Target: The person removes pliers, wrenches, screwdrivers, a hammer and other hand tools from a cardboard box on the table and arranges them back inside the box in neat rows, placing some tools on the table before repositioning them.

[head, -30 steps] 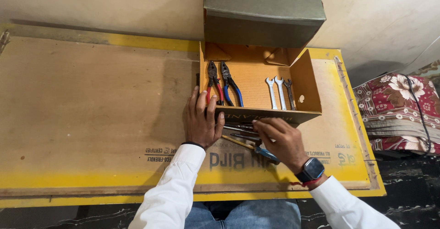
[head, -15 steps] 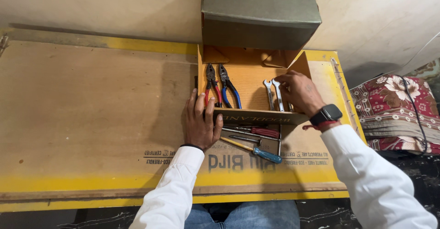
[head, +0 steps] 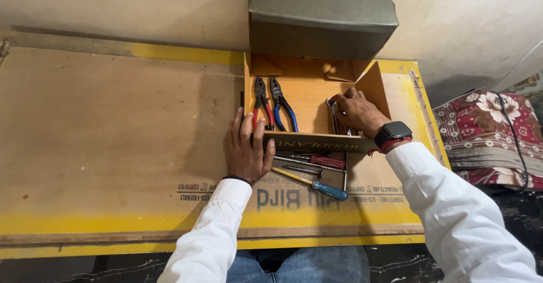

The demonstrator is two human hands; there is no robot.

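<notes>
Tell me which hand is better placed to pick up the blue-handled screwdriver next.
Probably the left hand: it rests beside the blue-handled screwdriver, while the right hand is inside the box on the wrenches.

left hand (head: pixel 247 150) flat, palm down, fingers spread, right hand (head: pixel 355 112) reaching forward, fingers curled down, both arms in white sleeves, black watch on right wrist
</notes>
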